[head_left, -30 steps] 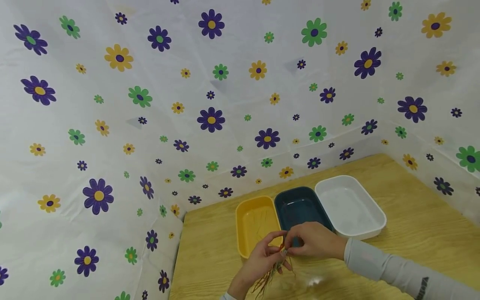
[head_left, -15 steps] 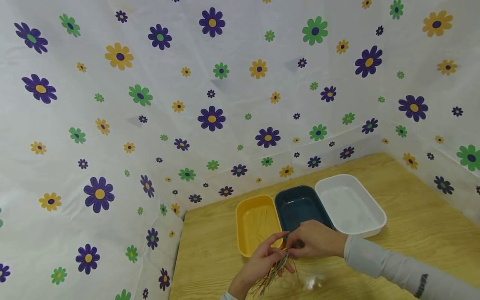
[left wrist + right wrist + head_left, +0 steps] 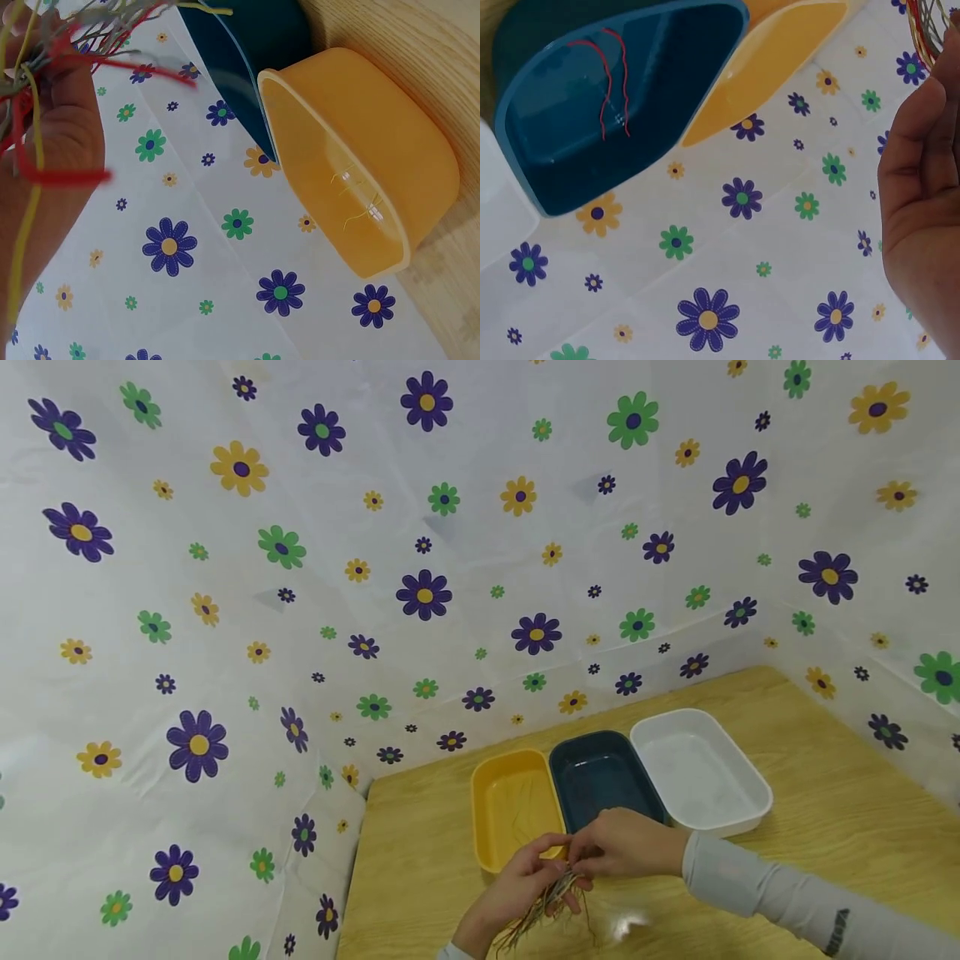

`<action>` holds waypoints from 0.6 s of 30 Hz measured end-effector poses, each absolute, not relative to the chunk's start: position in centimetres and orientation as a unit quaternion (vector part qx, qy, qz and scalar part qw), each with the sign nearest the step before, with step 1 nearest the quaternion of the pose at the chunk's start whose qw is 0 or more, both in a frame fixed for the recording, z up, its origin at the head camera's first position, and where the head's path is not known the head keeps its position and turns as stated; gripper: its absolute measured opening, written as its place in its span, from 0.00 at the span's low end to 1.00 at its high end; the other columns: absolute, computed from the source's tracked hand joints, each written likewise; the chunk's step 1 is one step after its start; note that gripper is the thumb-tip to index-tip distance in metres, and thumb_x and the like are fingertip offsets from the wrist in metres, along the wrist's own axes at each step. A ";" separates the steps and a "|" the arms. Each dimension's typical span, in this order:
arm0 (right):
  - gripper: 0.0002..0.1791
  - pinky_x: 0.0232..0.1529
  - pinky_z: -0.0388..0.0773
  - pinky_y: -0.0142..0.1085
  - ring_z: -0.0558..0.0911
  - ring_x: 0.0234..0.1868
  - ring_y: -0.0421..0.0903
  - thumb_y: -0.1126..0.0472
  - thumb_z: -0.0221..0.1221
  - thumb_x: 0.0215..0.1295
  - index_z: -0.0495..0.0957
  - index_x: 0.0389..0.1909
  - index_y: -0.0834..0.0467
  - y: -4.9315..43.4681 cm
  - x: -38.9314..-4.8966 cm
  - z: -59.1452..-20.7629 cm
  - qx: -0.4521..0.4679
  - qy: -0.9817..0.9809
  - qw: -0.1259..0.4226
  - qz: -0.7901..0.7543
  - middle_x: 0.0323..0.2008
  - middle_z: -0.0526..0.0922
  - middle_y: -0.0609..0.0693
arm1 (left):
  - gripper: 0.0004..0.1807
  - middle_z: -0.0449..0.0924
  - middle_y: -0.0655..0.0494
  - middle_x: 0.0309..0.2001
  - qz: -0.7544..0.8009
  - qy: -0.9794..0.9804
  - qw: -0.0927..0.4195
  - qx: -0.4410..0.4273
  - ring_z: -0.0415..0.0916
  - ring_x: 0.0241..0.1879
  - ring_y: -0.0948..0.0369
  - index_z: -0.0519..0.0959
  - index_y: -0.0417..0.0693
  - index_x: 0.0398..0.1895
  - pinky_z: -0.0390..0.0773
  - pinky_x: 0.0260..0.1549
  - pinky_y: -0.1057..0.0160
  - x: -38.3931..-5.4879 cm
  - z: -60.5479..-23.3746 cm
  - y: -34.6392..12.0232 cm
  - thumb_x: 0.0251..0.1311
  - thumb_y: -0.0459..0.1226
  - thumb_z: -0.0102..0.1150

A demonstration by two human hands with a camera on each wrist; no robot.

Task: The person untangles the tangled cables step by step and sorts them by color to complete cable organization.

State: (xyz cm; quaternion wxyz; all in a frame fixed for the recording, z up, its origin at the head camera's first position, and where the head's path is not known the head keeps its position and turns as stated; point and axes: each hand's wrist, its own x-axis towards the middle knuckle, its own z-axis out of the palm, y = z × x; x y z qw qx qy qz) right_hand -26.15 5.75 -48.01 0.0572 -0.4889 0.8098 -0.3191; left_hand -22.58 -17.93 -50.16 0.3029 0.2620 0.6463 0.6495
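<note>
A loose bundle of thin wires [image 3: 542, 912] hangs from my left hand [image 3: 516, 885], which grips it near its upper end. In the left wrist view the wires [image 3: 71, 56] are red, yellow and grey, their ends fanning out. My right hand [image 3: 626, 845] meets the left at the top of the bundle, thumb and fingertips pinched together on wire ends; which strand they pinch is hidden. Two red wires [image 3: 609, 82] lie in the dark blue tray [image 3: 525, 112]. Several fine yellow wires [image 3: 373, 206] lie in the yellow tray [image 3: 375, 97].
Just beyond the hands, the yellow, blue and white trays stand side by side on the wood-grain table [image 3: 412, 860]. The white tray [image 3: 697, 768] is at the right end. A flower-print sheet [image 3: 337, 527] forms the back and sides.
Both hands stay together beside the trays. The right hand's fingertips have dipped slightly and shifted a little left, and the hanging wires have swung and spread.
</note>
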 end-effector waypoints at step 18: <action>0.14 0.28 0.50 0.20 0.65 0.20 0.26 0.61 0.77 0.50 0.83 0.33 0.45 5.1 -26.4 -48.8 -0.590 0.726 -0.289 -0.204 0.23 0.83 0.31 | 0.22 0.82 0.57 0.49 0.652 0.682 0.284 0.174 0.78 0.27 0.67 0.70 0.33 0.70 0.71 0.26 0.69 -22.6 -49.8 -17.9 0.83 0.37 0.43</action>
